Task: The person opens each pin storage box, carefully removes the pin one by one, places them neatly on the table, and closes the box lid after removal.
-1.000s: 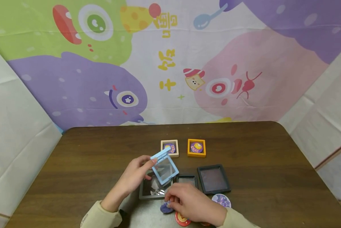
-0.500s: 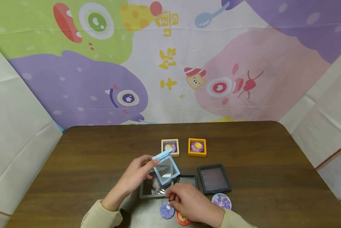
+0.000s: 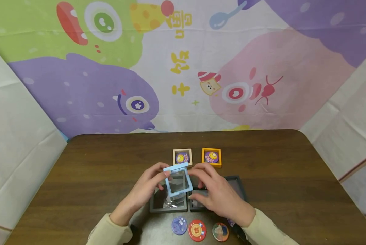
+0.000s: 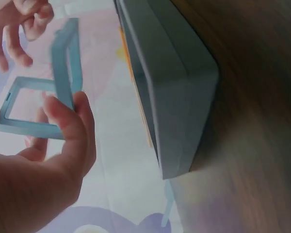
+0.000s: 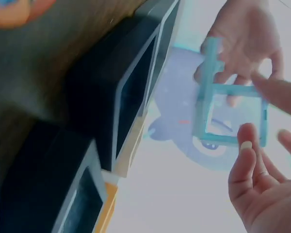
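In the head view my left hand (image 3: 146,187) grips a small light blue square display frame (image 3: 176,167) by its left side. The frame is hinged open, with its two halves at an angle in the left wrist view. My right hand (image 3: 221,195) hovers at the frame's right side, thumb and fingers spread and holding nothing. In the left wrist view the right fingers (image 4: 20,56) are apart from the frame. On the table in front lie a purple round badge (image 3: 179,225), a red badge (image 3: 197,230) and a badge with a picture (image 3: 220,232).
Under the hands lie a dark grey frame (image 3: 168,210) and a small black frame (image 3: 198,209); a larger black frame (image 3: 239,184) is partly hidden. Further back stand a beige frame (image 3: 174,157) and an orange frame (image 3: 212,164), each with a badge inside. A printed cloth (image 3: 183,112) hangs behind.
My right hand has let go of the purple badge, which now lies flat, and has moved up to the blue frame. The left hand has turned the frame slightly.
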The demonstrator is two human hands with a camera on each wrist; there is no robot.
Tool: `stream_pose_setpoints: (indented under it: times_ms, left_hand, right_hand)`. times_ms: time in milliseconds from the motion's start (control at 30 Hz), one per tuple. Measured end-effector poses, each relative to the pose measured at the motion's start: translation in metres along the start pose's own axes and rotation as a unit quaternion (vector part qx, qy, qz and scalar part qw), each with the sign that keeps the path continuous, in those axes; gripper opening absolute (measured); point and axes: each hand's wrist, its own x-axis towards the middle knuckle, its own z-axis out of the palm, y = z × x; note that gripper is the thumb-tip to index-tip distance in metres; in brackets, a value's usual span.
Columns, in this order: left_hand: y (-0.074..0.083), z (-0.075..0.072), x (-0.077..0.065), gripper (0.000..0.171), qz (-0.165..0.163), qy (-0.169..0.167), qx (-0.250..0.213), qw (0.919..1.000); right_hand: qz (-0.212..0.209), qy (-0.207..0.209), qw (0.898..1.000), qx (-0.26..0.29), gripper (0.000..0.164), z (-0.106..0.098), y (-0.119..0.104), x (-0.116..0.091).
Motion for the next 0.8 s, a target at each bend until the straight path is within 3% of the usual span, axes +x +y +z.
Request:
stream_pose_setpoints:
  times_ms: [133,233,400,567,800]
  left_hand:
    - [0.0028,-0.0008,-0.0013,0.034,0.005,-0.039,-0.048,0.9981]
    - [0.0045,-0.0006,-0.0024,0.036,0.007,-0.069,-0.069,0.9953]
    - [0.0039,0.0017,-0.0030,0.032,0.032,-0.096,-0.055,0.9933]
    - [0.0004,0.0037,-0.0047,0.027,0.044,-0.091,-0.037,0.9942]
    - [-0.0035,0.0050,-0.0041,0.031,0.087,-0.095,-0.016,0.9915]
  right_hand:
    - [-0.001,-0.030,0.999,-0.010,0.098,-0.0012,0.0030,0.0012]
    - [-0.006,-0.046,0.999,-0.027,0.103,-0.0003,0.0049,0.0009]
    - [-0.025,-0.033,0.999,-0.034,0.093,0.0004,0.0059,-0.0002]
    - [-0.041,-0.010,0.998,-0.046,0.078,-0.0004,0.0067,-0.0006]
    - [-0.076,0.016,0.995,-0.056,0.052,-0.0006,0.0091,-0.0009]
